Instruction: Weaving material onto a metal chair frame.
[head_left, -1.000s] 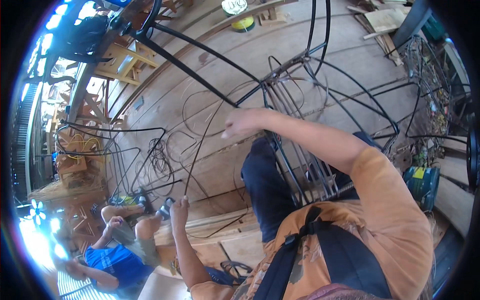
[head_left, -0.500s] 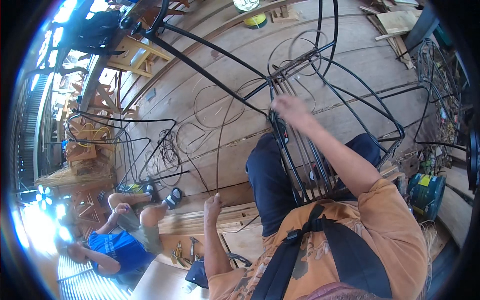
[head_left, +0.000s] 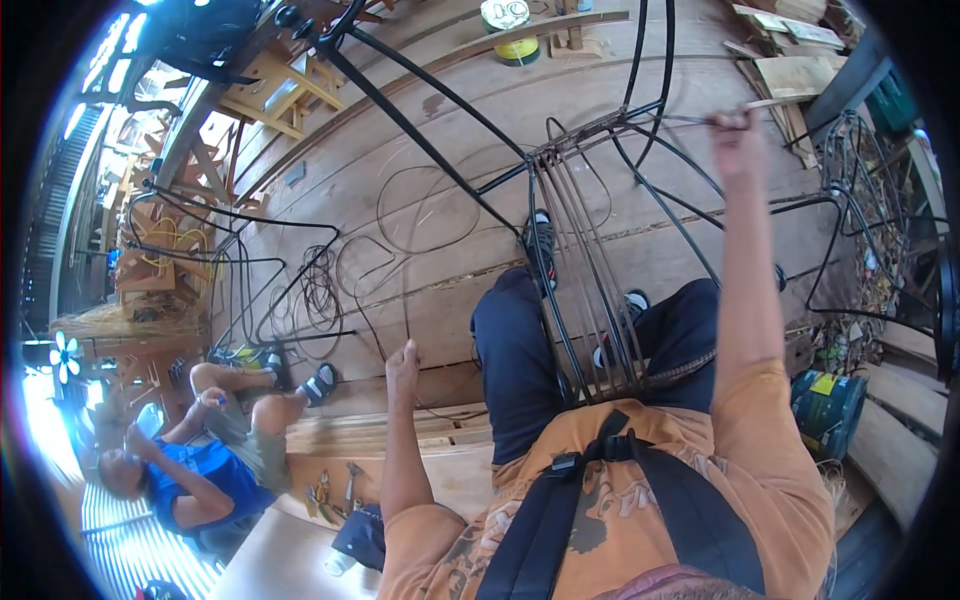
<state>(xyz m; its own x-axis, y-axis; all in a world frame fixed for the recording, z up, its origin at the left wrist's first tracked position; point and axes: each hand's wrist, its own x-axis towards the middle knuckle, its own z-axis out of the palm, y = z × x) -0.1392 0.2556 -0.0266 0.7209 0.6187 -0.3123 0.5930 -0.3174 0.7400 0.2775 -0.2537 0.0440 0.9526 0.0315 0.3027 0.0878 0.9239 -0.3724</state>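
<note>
A seated person in blue (head_left: 190,480) works at far left. Left hand (head_left: 403,362) pinches a thin strand (head_left: 405,300) rising from it. Black metal frame (head_left: 580,270) stands between the knees. Right hand (head_left: 733,128), raised, is fisted around a pale strip (head_left: 690,118) pulled taut from the frame's top.

The metal frame (head_left: 585,290) stands between the person's knees, with the wooden floor (head_left: 420,130) beyond it. A seated co-worker (head_left: 190,460) is at near left; a bucket (head_left: 828,408) sits at near right.
</note>
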